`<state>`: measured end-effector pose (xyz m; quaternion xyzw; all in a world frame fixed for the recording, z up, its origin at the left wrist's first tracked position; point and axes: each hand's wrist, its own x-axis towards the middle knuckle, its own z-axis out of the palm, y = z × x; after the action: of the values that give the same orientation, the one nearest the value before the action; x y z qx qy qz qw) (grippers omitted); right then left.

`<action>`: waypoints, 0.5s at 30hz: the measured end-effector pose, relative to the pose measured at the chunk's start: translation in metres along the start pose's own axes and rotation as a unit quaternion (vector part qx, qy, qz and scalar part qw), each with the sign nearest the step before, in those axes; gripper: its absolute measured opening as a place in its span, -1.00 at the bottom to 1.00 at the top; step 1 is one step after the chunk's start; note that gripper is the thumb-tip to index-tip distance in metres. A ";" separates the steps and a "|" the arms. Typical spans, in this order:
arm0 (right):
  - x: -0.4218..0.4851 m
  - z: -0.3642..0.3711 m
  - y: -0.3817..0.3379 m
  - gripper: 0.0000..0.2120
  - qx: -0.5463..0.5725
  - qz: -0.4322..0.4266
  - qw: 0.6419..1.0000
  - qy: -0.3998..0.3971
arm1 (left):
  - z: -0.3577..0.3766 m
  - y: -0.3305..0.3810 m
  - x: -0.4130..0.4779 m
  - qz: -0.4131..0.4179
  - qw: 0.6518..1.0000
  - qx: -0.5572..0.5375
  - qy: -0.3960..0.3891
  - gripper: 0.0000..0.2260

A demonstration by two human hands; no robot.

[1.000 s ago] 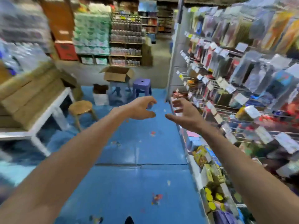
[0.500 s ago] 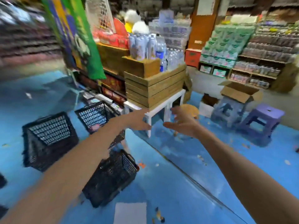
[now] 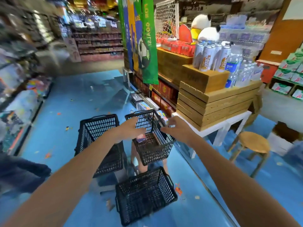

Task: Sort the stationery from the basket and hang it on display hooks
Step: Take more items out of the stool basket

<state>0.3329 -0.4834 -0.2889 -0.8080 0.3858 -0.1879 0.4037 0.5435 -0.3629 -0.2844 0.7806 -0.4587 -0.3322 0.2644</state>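
On the blue shop floor (image 3: 65, 112), beside a stack of wooden crates (image 3: 213, 104), stand three black mesh baskets. The left basket (image 3: 98, 128) and the near basket (image 3: 144, 199) look empty. The middle basket (image 3: 154, 154) sits higher and holds one small packet (image 3: 141, 138), as far as the blur allows. No display hooks are in view, so this is likely the pick-up step, with the hanging yet to do; little seems left to sort. The left hand (image 3: 129, 129) and right hand (image 3: 175, 128) reach over the middle basket's rim, fingers loosely spread, grasping nothing that shows. The packet lies flat in the basket's near-left corner, long axis roughly across the view — which end points where is unclear.
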 end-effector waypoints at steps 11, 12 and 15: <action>0.264 0.083 0.098 -0.61 0.096 0.084 0.987 -0.102 | 0.022 -0.073 0.223 -0.174 0.960 -0.195 0.098 -0.84; 0.293 0.096 0.115 -0.61 0.102 0.103 0.982 -0.119 | 0.029 -0.082 0.252 -0.194 0.956 -0.200 0.093 -0.91; 0.368 0.138 0.169 -0.67 0.113 0.158 0.967 -0.163 | 0.046 -0.106 0.334 -0.231 0.939 -0.237 0.096 -0.69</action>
<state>0.5699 -0.7622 -0.5094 -0.7056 0.4139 -0.0302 0.5744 0.6856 -0.6192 -0.4827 0.8080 -0.1465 -0.4065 0.4005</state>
